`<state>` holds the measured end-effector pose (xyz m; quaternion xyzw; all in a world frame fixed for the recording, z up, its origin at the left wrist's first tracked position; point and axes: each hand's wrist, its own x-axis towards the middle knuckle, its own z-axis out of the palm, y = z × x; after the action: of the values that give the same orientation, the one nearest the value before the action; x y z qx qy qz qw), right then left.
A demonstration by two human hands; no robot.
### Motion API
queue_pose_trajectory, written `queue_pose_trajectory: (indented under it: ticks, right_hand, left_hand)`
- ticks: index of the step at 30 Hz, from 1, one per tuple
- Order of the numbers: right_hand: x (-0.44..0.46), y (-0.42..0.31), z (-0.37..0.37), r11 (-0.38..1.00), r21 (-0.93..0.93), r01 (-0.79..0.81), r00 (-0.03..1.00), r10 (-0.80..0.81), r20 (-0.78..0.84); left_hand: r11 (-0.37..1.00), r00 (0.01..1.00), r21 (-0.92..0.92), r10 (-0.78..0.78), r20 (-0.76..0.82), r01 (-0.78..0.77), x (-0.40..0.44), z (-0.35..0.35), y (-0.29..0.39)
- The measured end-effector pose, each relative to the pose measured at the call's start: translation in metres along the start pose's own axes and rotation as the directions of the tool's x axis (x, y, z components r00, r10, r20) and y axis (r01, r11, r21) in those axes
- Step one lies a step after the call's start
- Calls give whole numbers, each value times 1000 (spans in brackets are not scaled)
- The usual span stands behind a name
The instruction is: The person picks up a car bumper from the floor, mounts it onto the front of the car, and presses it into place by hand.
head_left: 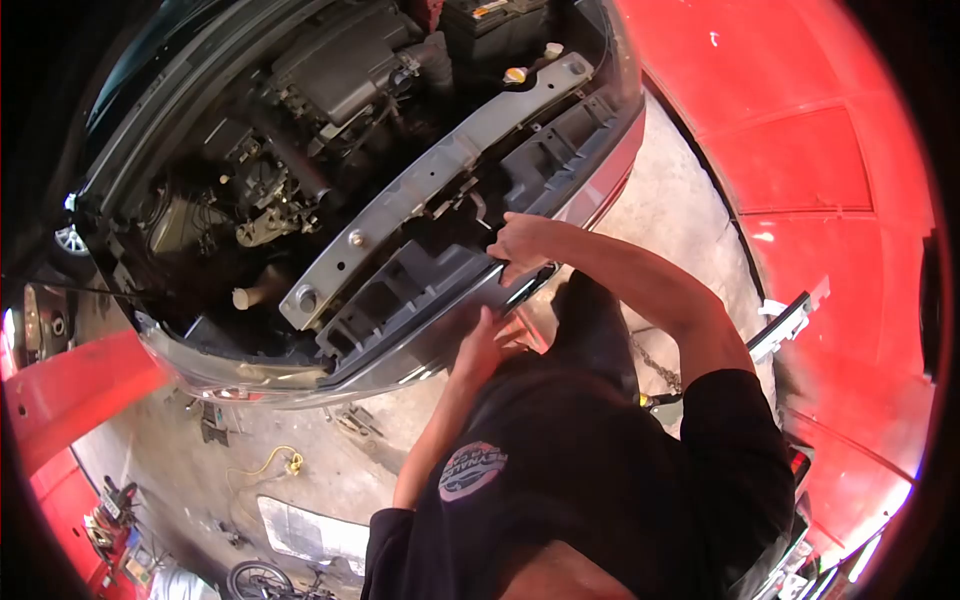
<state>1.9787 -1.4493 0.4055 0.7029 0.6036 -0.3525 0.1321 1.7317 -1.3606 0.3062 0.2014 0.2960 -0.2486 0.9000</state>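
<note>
The front bumper cover [425, 335] of a car with its hood up runs diagonally before me. Near the middle, my right hand [522, 245] is closed over the cover's upper edge, fingers curled at a dark gap there. Lower and to the left, my left hand [484, 346] lies against the front face, thumb raised and apart from the stretched fingers. Part of those fingers is hard to make out. Behind the cover sits a black plastic grille panel [410, 290], and beyond it a grey metal crossbar [435, 170] spans the engine bay.
A dark engine cover [335, 65] and a battery [490, 25] fill the bay. Red body panels [790, 150] stand at the right. On the concrete floor lie a yellow cord [293, 462], a flat whitish sheet [310, 530] and a small bicycle [262, 580].
</note>
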Motion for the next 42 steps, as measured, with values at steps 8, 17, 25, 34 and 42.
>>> queue_pose_trajectory:
  ticks: [8,17,25,34,42]
  right_hand:
    - [1,16,29,995,9,96,973,-92,-211]
    - [-145,194,91,543,823,167,-5,835,-550]
    - [-148,302,185,219,941,258,-93,975,-201]
    - [-148,297,151,59,941,335,-53,998,-43]
    - [-153,311,136,112,988,106,-28,994,-110]
  left_hand:
    - [868,961,-431,276,7,-247,51,15,-30]
    - [766,668,316,643,-375,-560,60,73,-31]
    - [760,703,-130,503,-503,-637,62,86,-18]
    - [770,618,137,593,-517,-624,62,81,-31]
    - [747,637,-6,563,-526,-665,63,105,-23]
